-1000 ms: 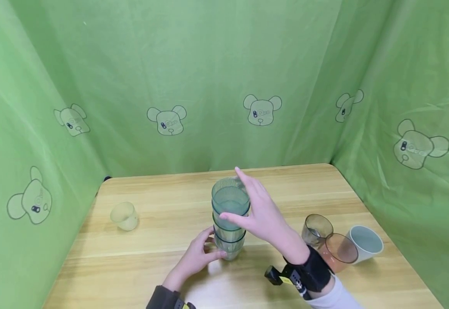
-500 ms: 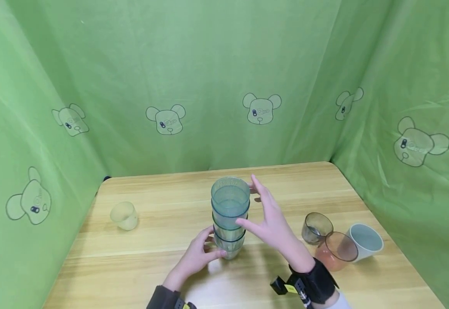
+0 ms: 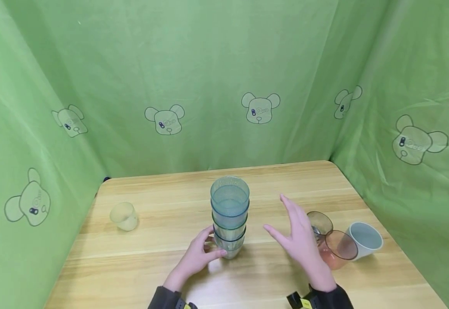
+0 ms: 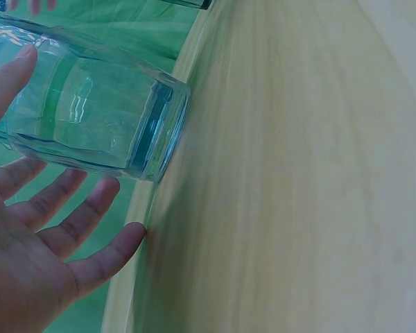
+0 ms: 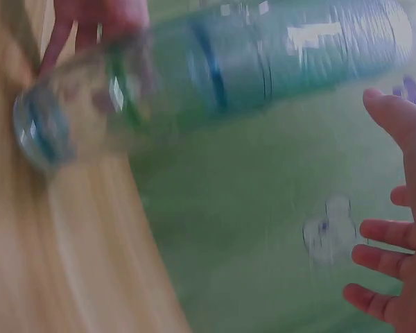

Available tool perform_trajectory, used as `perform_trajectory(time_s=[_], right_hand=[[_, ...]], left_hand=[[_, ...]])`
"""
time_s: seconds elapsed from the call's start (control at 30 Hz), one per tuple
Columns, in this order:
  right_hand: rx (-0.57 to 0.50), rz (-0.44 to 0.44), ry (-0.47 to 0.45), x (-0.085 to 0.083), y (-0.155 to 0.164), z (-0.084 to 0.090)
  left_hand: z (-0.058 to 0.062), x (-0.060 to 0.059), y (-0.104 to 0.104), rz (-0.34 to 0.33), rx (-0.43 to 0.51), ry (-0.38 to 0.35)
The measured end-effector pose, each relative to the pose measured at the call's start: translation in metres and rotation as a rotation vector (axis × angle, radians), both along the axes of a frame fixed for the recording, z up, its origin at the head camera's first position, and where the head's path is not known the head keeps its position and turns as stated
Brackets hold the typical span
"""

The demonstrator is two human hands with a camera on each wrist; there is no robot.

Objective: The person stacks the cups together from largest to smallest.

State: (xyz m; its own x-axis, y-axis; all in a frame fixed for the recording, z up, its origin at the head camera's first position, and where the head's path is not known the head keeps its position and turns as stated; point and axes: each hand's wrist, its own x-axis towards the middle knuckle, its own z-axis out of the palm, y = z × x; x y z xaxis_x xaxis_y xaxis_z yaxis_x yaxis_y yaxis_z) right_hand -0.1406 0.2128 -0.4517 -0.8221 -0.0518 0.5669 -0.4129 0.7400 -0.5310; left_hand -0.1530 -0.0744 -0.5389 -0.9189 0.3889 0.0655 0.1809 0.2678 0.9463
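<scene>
A tall stack of nested clear blue-green tumblers (image 3: 229, 219) stands upright on the wooden table. My left hand (image 3: 196, 256) is at the bottom of this stack, thumb at the front and fingers round the left side. In the left wrist view the thumb lies across the lowest tumbler (image 4: 90, 104), while the other fingers (image 4: 90, 215) are spread beneath it. To the right of the stack, my right hand (image 3: 301, 238) hovers with thumb and fingers spread apart and nothing between them. The right wrist view, somewhat blurred, shows a gap between the stack and that hand.
A small yellowish cup (image 3: 125, 216) is on the left of the table (image 3: 162, 206). At the right are a smoky brown glass (image 3: 321, 223), an orange glass (image 3: 336, 251) and a white cup (image 3: 365, 240), close together. Green fabric (image 3: 209, 77) encloses the back and sides.
My right hand has left the top of the stack and moved right, toward the glasses, with its fingers still spread. The left hand and the stack have stayed in place.
</scene>
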Motion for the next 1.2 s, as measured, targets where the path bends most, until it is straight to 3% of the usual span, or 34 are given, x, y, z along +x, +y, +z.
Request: perform_trajectory(time_s=[0.27,0.53,0.83,1.03,1.2], right_hand=[[0.069,-0.161,0.084,0.015,0.054,-0.023],[0.124,-0.301,0.012,0.037,0.099,-0.032],[0.209,-0.331,-0.057,0.046,0.118,-0.045],[0.248,-0.345,-0.12,0.047,0.12,-0.046],[0.262,-0.347,-0.12,0.045,0.12,-0.046]], left_hand=[[0.003,0.002,0.001,0.006,0.021,-0.017],[0.001,0.001,0.001,0.001,0.016,-0.014],[-0.001,0.0,0.0,0.007,-0.002,0.001],[0.001,0.002,0.001,0.013,0.011,-0.002],[0.001,0.002,0.0,0.018,0.018,-0.011]])
